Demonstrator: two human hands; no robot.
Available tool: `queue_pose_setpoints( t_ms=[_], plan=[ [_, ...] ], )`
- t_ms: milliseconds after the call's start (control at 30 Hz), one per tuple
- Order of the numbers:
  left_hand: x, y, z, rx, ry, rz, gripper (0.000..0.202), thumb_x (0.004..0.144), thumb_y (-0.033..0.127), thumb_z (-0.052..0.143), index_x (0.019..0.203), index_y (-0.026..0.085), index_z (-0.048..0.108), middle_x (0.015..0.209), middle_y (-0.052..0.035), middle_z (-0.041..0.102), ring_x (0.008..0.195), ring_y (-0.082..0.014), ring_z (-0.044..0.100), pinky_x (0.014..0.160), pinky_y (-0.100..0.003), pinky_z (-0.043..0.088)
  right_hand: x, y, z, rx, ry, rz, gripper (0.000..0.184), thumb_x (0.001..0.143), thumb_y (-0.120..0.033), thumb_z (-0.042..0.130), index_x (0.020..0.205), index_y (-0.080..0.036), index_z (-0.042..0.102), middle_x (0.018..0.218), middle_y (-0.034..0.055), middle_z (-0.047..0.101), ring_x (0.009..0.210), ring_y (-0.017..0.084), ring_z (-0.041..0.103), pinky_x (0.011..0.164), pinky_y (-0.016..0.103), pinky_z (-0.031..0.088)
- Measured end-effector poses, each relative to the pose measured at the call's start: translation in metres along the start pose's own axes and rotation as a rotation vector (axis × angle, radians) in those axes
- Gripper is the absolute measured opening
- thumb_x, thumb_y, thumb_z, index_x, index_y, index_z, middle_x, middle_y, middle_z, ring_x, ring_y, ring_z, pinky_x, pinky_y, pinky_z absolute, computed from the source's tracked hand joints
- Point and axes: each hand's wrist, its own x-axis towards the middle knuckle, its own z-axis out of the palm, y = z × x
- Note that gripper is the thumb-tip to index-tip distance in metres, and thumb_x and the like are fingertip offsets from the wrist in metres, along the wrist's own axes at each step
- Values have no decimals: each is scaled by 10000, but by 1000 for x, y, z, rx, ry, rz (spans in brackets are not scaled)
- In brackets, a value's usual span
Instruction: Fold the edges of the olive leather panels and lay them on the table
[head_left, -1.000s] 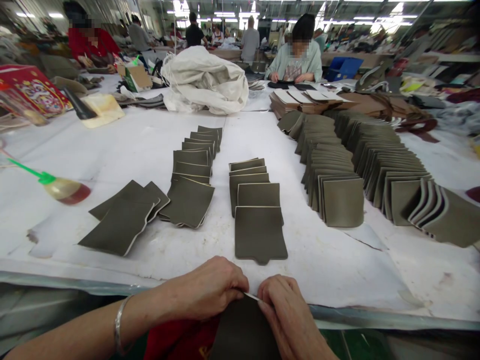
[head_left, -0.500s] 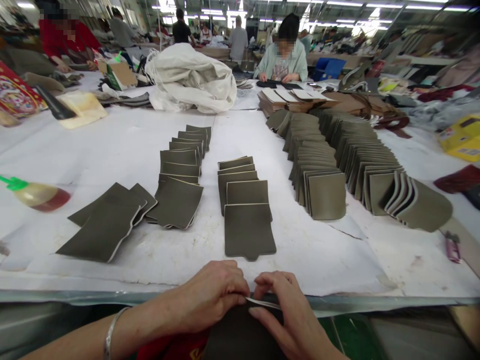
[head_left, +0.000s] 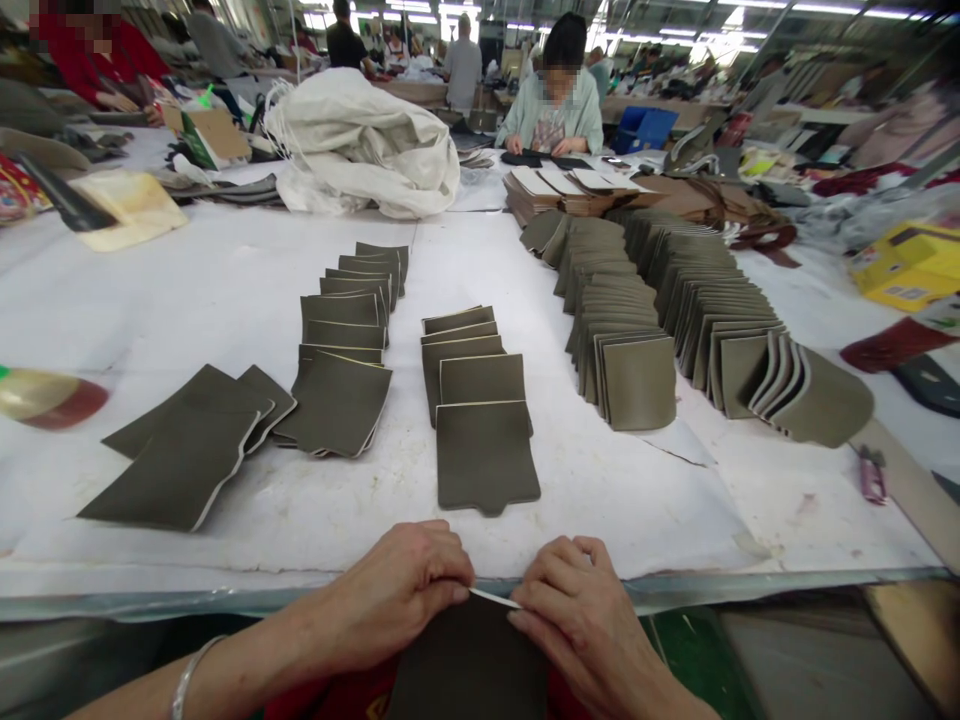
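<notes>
Just over the table's front edge, a dark olive leather-like panel [head_left: 469,660] hangs between my hands, its pale top edge facing up. My left hand [head_left: 416,590] pinches that edge at its left end, thumb beneath the fingers. At the right end my right hand [head_left: 574,610] grips the same edge between thumb and curled fingers. Beyond them lies an overlapping row of similar panels [head_left: 487,455], the nearest with a small tab on its front edge. More panels [head_left: 341,395] are fanned to the left of it, and a loose pile [head_left: 176,455] sits farther left.
Long rows of lighter olive pieces [head_left: 637,385] stand at the right. Small pink-handled snippers [head_left: 872,475] lie near the right edge. A squeeze bottle [head_left: 52,398] is at far left. Behind are a white sack [head_left: 367,140], a yellow box [head_left: 911,265] and a person [head_left: 555,110] working opposite.
My right hand's fingers have closed onto the panel's top edge, where they were raised and apart before. My left hand keeps its pinch. The whole view has shifted slightly.
</notes>
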Motion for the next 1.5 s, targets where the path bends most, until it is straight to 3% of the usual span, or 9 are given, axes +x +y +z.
queue_pose_setpoints(
  t_ms=[167,300,400,500,600,733,1000,1300,1500],
  plan=[
    [-2,1,0,20,-12,-23,231,899,142,533,680,182,592,700,35,587,783,-115,530,704,-214,359,-7,5,-4,-8,0,-19,217,960,-256,514,761,-198,581,755,-6,578,781,178,455,735,346,214],
    [1,6,4,160,21,-28,186,900,182,543,730,193,618,765,11,630,818,-145,540,742,-248,378,-7,5,-2,-27,35,-51,310,989,-276,448,710,-183,547,714,-1,553,752,173,431,713,346,215],
    [9,13,13,284,-24,34,102,873,238,600,781,200,624,817,-1,660,839,-173,553,770,-282,387,-5,3,2,-32,57,-88,338,998,-266,421,686,-176,513,690,-5,544,737,166,424,707,344,217],
    [17,16,24,351,-66,89,213,909,258,545,712,192,593,760,0,658,759,-164,564,717,-279,385,-6,4,3,-21,80,-103,368,1006,-299,405,674,-172,499,672,-11,535,723,159,426,699,336,222],
    [22,15,31,319,-50,93,264,920,276,536,674,196,589,703,11,643,722,-150,569,683,-258,377,-10,5,-1,13,70,-92,361,1002,-359,410,713,-177,527,696,-13,550,738,158,443,692,326,232],
    [23,12,34,279,-47,81,258,904,278,562,663,200,613,678,10,632,698,-149,563,658,-252,364,-15,5,-5,4,13,-68,331,1005,-297,407,719,-181,525,701,-14,562,742,160,447,698,331,245],
    [3,-3,8,93,-44,-88,274,934,308,513,712,191,623,737,14,619,724,-130,561,658,-219,361,-20,13,-5,115,37,61,409,1021,-338,335,660,-189,453,674,-7,505,715,153,468,677,292,332],
    [2,-8,4,-18,-16,-67,274,917,339,531,730,183,656,707,15,613,697,-124,551,646,-208,349,-15,5,-6,119,-71,143,414,1024,-400,281,737,-197,501,740,-4,565,705,148,502,668,271,340],
    [7,-8,3,-193,83,-159,285,873,363,566,700,157,659,663,22,597,642,-115,531,583,-195,341,-21,9,-4,390,-30,412,441,972,-512,355,664,-201,409,648,-31,490,617,122,454,558,229,322]
  ],
)
